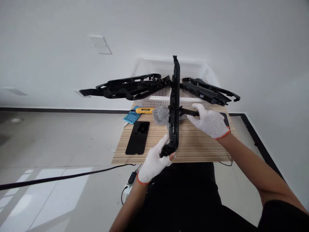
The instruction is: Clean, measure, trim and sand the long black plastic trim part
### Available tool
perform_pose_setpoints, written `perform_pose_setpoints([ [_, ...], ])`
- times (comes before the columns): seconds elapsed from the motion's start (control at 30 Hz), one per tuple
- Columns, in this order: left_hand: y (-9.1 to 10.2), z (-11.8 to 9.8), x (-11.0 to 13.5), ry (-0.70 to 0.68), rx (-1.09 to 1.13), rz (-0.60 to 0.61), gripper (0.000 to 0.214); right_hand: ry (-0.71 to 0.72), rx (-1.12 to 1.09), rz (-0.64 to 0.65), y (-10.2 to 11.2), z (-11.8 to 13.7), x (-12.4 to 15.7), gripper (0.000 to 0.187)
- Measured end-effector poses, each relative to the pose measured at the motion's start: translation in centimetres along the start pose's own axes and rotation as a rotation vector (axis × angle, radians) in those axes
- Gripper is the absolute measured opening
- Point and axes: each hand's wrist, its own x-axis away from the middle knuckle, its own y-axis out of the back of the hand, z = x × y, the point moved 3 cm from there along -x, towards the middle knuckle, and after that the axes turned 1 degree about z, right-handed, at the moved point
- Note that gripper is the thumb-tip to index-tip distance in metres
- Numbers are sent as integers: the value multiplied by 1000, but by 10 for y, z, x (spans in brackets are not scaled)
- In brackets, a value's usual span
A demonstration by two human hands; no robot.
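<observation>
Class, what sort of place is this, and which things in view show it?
Probably an indoor workstation: long black plastic parts jut from a white, slotted plastic basket at the far side of a striped, wood-look table, and the white-gloved left hand grips another such part.

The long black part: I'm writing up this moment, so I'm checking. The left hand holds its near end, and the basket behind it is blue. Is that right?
Not quite: the head view shows that the basket is white, not blue. The rest stands: the left hand holds the near end of the long black part, with the basket behind it.
</observation>
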Motion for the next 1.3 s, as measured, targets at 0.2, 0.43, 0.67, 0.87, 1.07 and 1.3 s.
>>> perform_pose_setpoints([
  [0.2,8,25,-14,-126,52,-261,58,92,-34,-98,2,-2,12,53],
  [0.43,6,25,-16,-94,153,-237,53,228,10,-55,-11,11,26,49],
  [0.67,1,22,-17,22,282,-221,65,310,23,19,-8,8,30,60],
  [0.87,-1,21,-17,19,316,-213,67,241,-5,168,-5,7,25,46],
  [1.07,0,23,-16,17,334,-226,66,224,5,121,-5,9,26,47],
  [1.3,-1,29,-17,-39,330,-246,64,249,58,-28,-2,10,27,62],
])
